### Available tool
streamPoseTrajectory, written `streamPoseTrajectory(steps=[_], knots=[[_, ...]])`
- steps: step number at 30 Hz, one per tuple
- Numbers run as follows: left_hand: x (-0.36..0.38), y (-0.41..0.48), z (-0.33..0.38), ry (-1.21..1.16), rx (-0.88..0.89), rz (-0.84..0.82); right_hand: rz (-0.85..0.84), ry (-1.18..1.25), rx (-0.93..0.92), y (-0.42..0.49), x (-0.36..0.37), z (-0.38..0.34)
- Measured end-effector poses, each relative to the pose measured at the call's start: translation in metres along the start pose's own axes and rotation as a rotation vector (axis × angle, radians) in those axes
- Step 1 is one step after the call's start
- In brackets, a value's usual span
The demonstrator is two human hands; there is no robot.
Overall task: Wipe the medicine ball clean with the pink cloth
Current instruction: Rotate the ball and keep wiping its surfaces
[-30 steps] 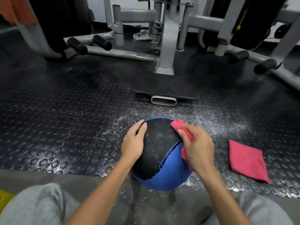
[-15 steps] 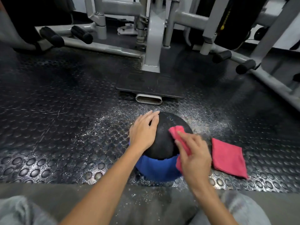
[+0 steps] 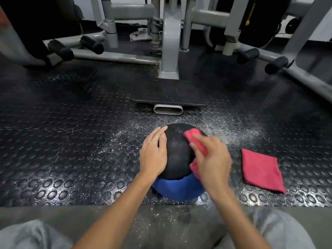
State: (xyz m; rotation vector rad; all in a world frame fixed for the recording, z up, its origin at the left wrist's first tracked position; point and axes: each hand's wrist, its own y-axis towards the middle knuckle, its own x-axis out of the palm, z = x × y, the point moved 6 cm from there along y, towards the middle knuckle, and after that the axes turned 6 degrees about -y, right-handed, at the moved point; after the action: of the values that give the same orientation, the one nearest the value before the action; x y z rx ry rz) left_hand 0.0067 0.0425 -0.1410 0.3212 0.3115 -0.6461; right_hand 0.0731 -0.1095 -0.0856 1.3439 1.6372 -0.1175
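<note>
The medicine ball (image 3: 177, 155), black on top and blue below, rests on the studded rubber floor right in front of my knees. My left hand (image 3: 153, 153) lies flat against its left side with fingers spread over the black panel. My right hand (image 3: 212, 159) presses a pink cloth (image 3: 193, 136) onto the ball's upper right. The cloth sticks out past my fingertips and below my palm. The ball's right side is hidden under that hand.
A second folded pink cloth (image 3: 261, 169) lies on the floor to the right of the ball. White dust (image 3: 224, 126) speckles the floor around it. Grey gym machine frames (image 3: 169, 51) with black foot pegs and a flat base plate (image 3: 168, 99) stand just beyond.
The ball has rolled so its black panel faces up and the blue sits low. My right hand with the cloth slid across the upper right. My left hand shifted along the ball's left side.
</note>
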Motion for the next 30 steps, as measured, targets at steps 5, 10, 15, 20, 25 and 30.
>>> streamPoseTrajectory(steps=[5, 10, 15, 20, 25, 30], knots=[[-0.012, 0.001, -0.010, -0.245, -0.099, -0.200, -0.253, 0.248, 0.012, 0.006, 0.000, -0.034], [-0.043, 0.003, 0.023, -0.170, -0.121, 0.038, -0.310, 0.512, 0.180, 0.049, 0.005, -0.006], [0.020, -0.031, 0.085, 0.204, 0.275, -0.155, -0.363, 0.462, 0.213, 0.034, 0.036, 0.041], [0.047, -0.056, 0.091, 0.519, 0.328, -0.185, -0.344, 0.579, 0.195, 0.020, 0.031, 0.064], [0.012, -0.051, 0.114, 0.066, 0.411, -0.164, -0.241, 0.541, 0.242, 0.015, 0.027, 0.071], [-0.020, -0.027, 0.104, 0.250, 0.377, -0.114, -0.222, 0.471, 0.281, 0.016, 0.029, 0.069]])
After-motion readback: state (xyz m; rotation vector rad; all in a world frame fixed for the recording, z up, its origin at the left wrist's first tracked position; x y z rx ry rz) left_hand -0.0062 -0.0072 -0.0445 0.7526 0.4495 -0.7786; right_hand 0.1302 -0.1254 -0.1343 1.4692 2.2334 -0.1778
